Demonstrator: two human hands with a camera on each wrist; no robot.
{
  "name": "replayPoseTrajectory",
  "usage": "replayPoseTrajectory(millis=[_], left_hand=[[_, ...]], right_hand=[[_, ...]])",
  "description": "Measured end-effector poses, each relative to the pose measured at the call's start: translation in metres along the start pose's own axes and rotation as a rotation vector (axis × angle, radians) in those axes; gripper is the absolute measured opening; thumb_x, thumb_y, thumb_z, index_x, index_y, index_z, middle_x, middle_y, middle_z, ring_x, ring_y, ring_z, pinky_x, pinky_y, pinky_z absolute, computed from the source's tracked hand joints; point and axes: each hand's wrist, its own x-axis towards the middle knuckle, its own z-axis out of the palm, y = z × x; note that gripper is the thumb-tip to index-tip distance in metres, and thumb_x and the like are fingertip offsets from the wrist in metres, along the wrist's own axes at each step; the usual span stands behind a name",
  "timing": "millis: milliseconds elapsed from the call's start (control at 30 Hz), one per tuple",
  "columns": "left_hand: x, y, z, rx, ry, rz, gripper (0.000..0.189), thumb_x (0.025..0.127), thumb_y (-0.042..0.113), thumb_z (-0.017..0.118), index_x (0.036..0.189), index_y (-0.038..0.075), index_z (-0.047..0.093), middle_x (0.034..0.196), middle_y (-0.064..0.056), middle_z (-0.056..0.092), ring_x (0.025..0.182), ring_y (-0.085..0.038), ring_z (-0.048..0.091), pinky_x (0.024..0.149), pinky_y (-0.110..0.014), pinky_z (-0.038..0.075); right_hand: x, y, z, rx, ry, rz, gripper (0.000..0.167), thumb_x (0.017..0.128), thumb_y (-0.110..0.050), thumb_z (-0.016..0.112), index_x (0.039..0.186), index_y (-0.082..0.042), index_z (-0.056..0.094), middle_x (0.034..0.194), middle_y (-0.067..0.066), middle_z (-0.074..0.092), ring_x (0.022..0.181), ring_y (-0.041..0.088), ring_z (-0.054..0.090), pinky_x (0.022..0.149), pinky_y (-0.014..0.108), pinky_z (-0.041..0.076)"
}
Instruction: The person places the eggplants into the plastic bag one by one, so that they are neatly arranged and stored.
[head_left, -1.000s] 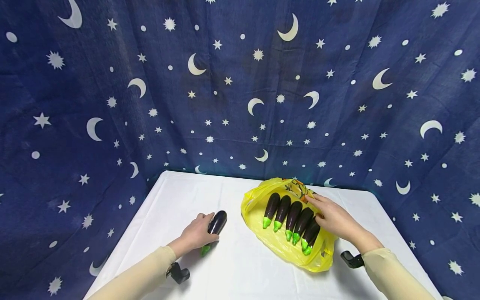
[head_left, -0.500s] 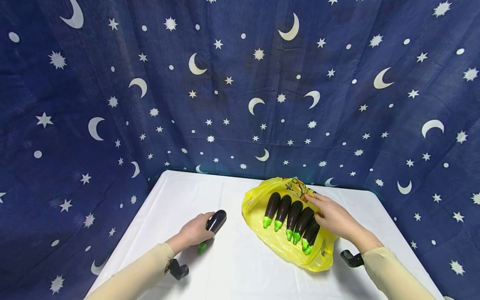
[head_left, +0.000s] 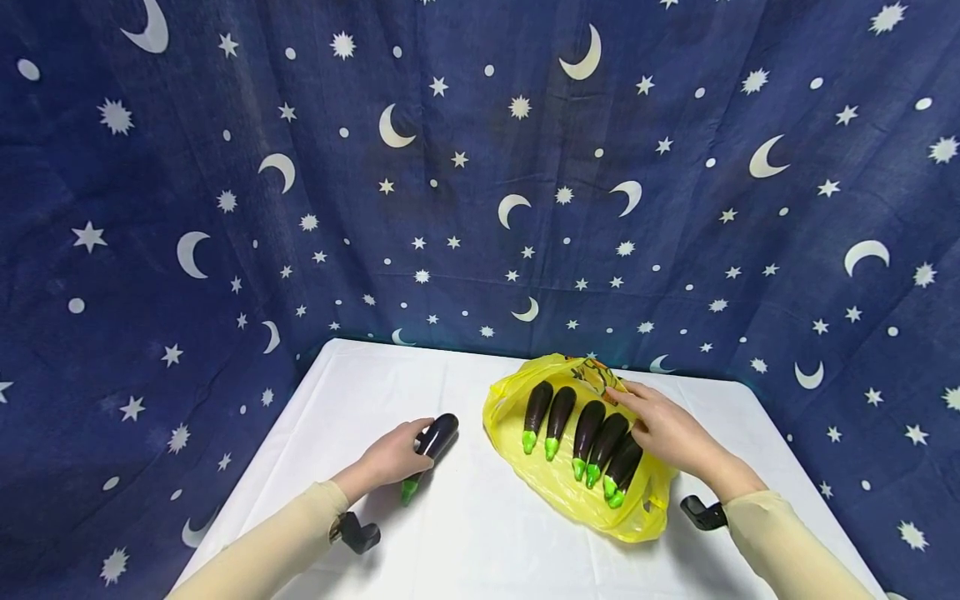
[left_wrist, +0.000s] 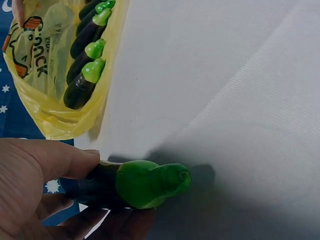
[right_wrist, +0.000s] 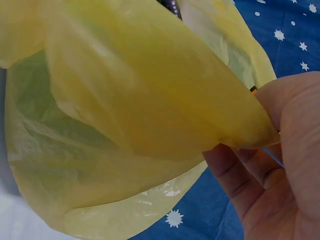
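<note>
My left hand (head_left: 392, 455) grips a dark purple eggplant (head_left: 441, 435) with a green stem end, left of the bag. In the left wrist view the thumb lies along one side of this eggplant (left_wrist: 137, 185), with fingers under the other. Its green cap points away from the palm. A yellow plastic bag (head_left: 551, 493) lies with its mouth open, and several eggplants (head_left: 588, 429) sit inside in a row, green ends toward me. My right hand (head_left: 675, 435) pinches the bag's right edge; the right wrist view shows thin yellow plastic (right_wrist: 150, 115) between thumb and fingers.
A white cloth covers the table (head_left: 480, 533). Behind it hangs a dark blue curtain (head_left: 450, 208) with moons and stars. A black camera mount sits at each wrist, the left one (head_left: 358, 533) low over the cloth and the right one (head_left: 703, 512) beside the bag.
My left hand and its eggplant have moved slightly away from me. Inside the bag, the two leftmost eggplants have shifted left, leaving a gap before the third. My right hand has stayed almost still.
</note>
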Motion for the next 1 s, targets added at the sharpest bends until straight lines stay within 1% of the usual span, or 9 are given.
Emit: replayPoseTrajectory(millis=[233, 367, 433, 567, 733, 833, 900, 1000], left_hand=[[0.005, 0.003, 0.003, -0.041, -0.034, 0.004, 0.073, 0.085, 0.017, 0.08, 0.15, 0.005, 0.049, 0.127, -0.018, 0.062, 0.105, -0.026, 0.062, 0.083, -0.044, 0.056], [0.008, 0.009, 0.003, -0.092, -0.065, -0.002, 0.074, 0.086, 0.018, 0.08, 0.151, 0.006, 0.048, 0.129, -0.017, 0.063, 0.104, -0.024, 0.062, 0.079, -0.039, 0.057], [0.008, 0.013, 0.002, -0.12, -0.083, 0.005, 0.074, 0.086, 0.017, 0.08, 0.152, 0.006, 0.047, 0.129, -0.017, 0.063, 0.103, -0.023, 0.062, 0.076, -0.037, 0.058], [0.009, 0.023, 0.001, -0.218, -0.132, 0.016, 0.073, 0.087, 0.015, 0.079, 0.152, 0.007, 0.047, 0.129, -0.017, 0.062, 0.1, -0.023, 0.062, 0.069, -0.034, 0.06], [0.013, 0.032, 0.004, -0.406, -0.206, 0.05, 0.073, 0.086, 0.008, 0.077, 0.153, 0.009, 0.047, 0.127, -0.017, 0.06, 0.088, -0.022, 0.066, 0.064, -0.035, 0.061], [0.017, 0.036, 0.007, -0.496, -0.254, 0.072, 0.072, 0.087, 0.007, 0.077, 0.153, 0.012, 0.048, 0.126, -0.016, 0.059, 0.082, -0.021, 0.067, 0.063, -0.036, 0.061], [0.02, 0.038, 0.008, -0.549, -0.29, 0.082, 0.071, 0.087, 0.007, 0.076, 0.153, 0.012, 0.048, 0.125, -0.015, 0.059, 0.081, -0.021, 0.068, 0.063, -0.037, 0.061], [0.023, 0.04, 0.01, -0.611, -0.338, 0.074, 0.071, 0.088, 0.005, 0.076, 0.153, 0.012, 0.048, 0.125, -0.013, 0.059, 0.084, -0.022, 0.068, 0.064, -0.038, 0.061]], right_hand=[[0.003, -0.001, -0.002, -0.006, -0.018, 0.023, 0.065, 0.086, 0.005, 0.064, 0.149, -0.007, 0.053, 0.153, 0.022, 0.044, 0.136, 0.046, 0.045, 0.103, 0.063, 0.044], [0.004, -0.001, -0.003, -0.013, -0.011, 0.004, 0.067, 0.086, 0.006, 0.063, 0.151, -0.006, 0.051, 0.155, 0.021, 0.044, 0.136, 0.044, 0.046, 0.103, 0.061, 0.046], [0.005, -0.002, -0.004, -0.012, -0.003, -0.008, 0.068, 0.086, 0.007, 0.063, 0.151, -0.005, 0.05, 0.155, 0.02, 0.044, 0.136, 0.043, 0.046, 0.102, 0.06, 0.047], [0.007, -0.002, -0.005, -0.005, 0.007, -0.021, 0.068, 0.085, 0.007, 0.062, 0.151, -0.004, 0.049, 0.156, 0.019, 0.043, 0.137, 0.043, 0.046, 0.103, 0.06, 0.046], [0.008, -0.003, -0.007, 0.002, 0.01, -0.03, 0.068, 0.085, 0.008, 0.061, 0.151, -0.004, 0.05, 0.156, 0.018, 0.043, 0.137, 0.042, 0.046, 0.102, 0.06, 0.047], [0.008, -0.003, -0.008, 0.006, 0.008, -0.03, 0.067, 0.085, 0.008, 0.061, 0.151, -0.004, 0.05, 0.156, 0.017, 0.043, 0.137, 0.042, 0.046, 0.102, 0.059, 0.048], [0.008, -0.004, -0.008, 0.01, 0.005, -0.027, 0.067, 0.085, 0.008, 0.062, 0.151, -0.004, 0.05, 0.156, 0.017, 0.043, 0.136, 0.042, 0.047, 0.101, 0.059, 0.049], [0.008, -0.005, -0.009, 0.013, -0.003, -0.018, 0.067, 0.085, 0.007, 0.062, 0.15, -0.004, 0.05, 0.156, 0.016, 0.043, 0.136, 0.041, 0.048, 0.1, 0.059, 0.049]])
